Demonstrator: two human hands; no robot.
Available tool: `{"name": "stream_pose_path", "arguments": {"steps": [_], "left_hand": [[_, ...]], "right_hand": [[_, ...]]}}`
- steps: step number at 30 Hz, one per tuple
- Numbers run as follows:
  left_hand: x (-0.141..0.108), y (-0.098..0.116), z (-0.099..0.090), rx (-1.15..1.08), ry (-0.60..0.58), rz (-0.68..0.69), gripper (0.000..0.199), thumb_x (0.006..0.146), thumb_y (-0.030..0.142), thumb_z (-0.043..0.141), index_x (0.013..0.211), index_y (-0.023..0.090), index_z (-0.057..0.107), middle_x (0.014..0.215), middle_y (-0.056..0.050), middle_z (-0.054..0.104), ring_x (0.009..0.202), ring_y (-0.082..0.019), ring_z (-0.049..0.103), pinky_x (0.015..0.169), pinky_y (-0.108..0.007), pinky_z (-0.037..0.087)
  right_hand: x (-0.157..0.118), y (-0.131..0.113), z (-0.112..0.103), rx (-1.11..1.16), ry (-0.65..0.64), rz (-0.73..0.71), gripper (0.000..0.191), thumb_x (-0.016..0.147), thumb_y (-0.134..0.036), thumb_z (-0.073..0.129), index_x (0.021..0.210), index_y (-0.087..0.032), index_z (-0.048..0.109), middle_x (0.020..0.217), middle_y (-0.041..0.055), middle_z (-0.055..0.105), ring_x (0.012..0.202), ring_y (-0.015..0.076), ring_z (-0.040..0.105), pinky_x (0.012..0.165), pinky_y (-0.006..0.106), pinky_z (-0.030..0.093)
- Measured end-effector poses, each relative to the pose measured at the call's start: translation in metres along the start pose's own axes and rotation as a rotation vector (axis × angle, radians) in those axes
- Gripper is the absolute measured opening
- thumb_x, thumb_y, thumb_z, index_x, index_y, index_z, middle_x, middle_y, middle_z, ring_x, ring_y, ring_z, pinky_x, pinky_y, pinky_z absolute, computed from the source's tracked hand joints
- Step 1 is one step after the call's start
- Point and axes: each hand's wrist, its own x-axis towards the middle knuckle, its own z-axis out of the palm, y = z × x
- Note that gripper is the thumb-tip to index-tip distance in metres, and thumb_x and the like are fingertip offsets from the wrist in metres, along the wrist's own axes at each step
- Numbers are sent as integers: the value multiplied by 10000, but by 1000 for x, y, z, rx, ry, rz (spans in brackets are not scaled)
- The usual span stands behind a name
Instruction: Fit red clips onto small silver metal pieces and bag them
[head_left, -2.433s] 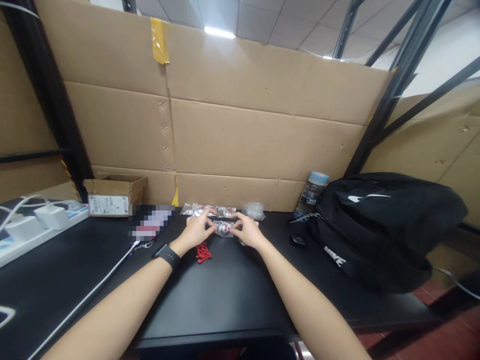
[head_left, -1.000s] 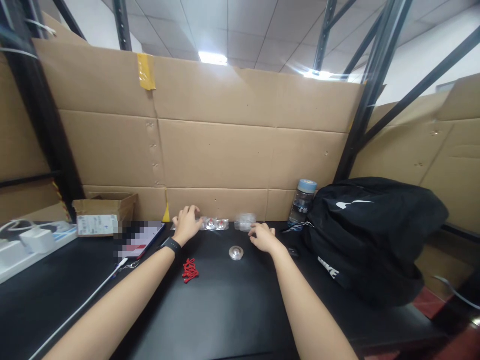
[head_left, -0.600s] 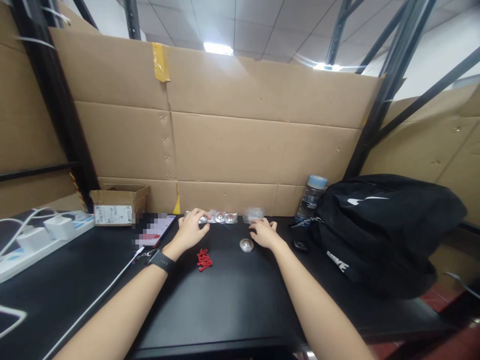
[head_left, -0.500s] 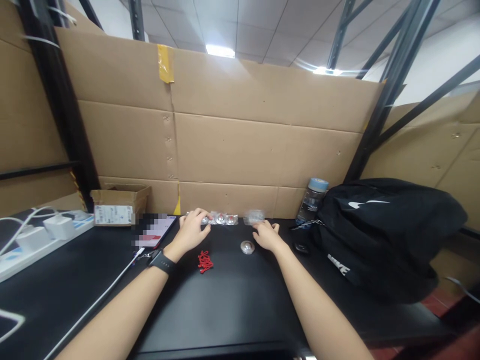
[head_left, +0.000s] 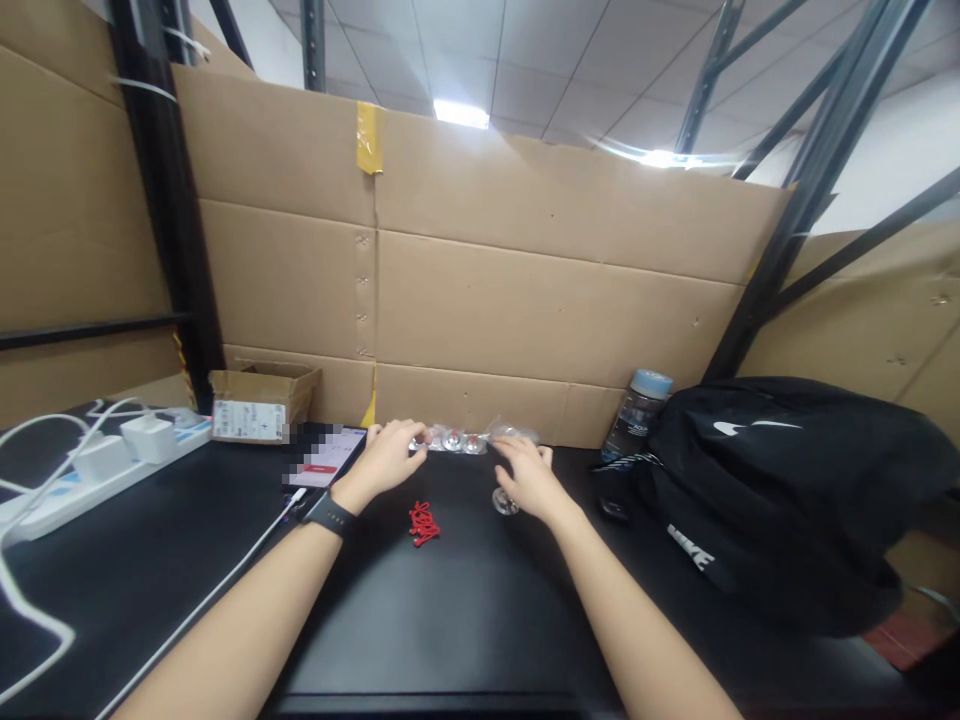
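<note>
My left hand (head_left: 390, 457) rests over the left end of a row of small round silver-and-red pieces in clear packets (head_left: 453, 440), its thumb held apart from the fingers. To the right, my right hand (head_left: 531, 478) reaches forward with fingers stretched over crumpled clear plastic bags (head_left: 517, 432); its fingertips come close to the row's right end. Partly covered by that hand, a round, shiny silver disc (head_left: 503, 502) lies on the table. A small bundle of red cords (head_left: 424, 526) lies nearer, between my forearms. Whether the fingertips press on anything is hard to see.
On the left are a phone (head_left: 330, 458) on a white cable, a small cardboard box (head_left: 251, 420) and a white power strip (head_left: 45, 510). A water bottle (head_left: 634, 420) and black backpack (head_left: 795, 500) stand right. Cardboard wall (head_left: 487, 310) closes off the back.
My right hand has shifted to the left, its fingers reaching toward the row and now partly covering the disc. My left hand stays over the packets. The camera view has turned slightly left.
</note>
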Motion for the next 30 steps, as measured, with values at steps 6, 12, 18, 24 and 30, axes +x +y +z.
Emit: {"name": "stream_pose_path", "arguments": {"steps": [6,12,18,24,30], "left_hand": [[-4,-10,1,-114,-442,38,138,800,296,617,827,225,733,790,-15,748,716,-174,666,643,-251,408],[-6,-9,0,-150,-586,121,96,739,264,685,750,221,770,723,-3,749,673,-154,660,662,-225,439],[-7,-5,0,-174,-619,145,122,703,211,693,762,234,798,793,-4,774,739,-157,683,728,-218,457],[-10,0,2,-137,-578,115,109,684,232,699,732,242,796,738,-16,767,681,-175,682,666,-240,460],[-11,6,6,-163,-498,142,102,661,194,681,654,243,771,734,-25,757,695,-188,677,659,-248,456]], "right_hand": [[-6,-27,12,179,-321,-194,413,875,-315,628,1286,-273,631,1439,100,551,1308,308,444,1007,497,317],[-3,-4,-6,258,-267,-177,334,843,-295,684,1176,-272,692,1297,75,622,1226,252,539,1047,420,380],[-2,28,-3,219,-404,-60,572,650,-310,833,1188,-170,703,1140,106,690,995,240,661,880,311,499],[-2,27,-4,295,-429,-17,497,652,-265,797,1138,-188,726,966,46,751,811,181,688,738,251,503],[-4,24,-6,311,-422,-43,488,613,-155,757,1098,-201,739,945,26,751,786,167,685,723,238,499]]}}
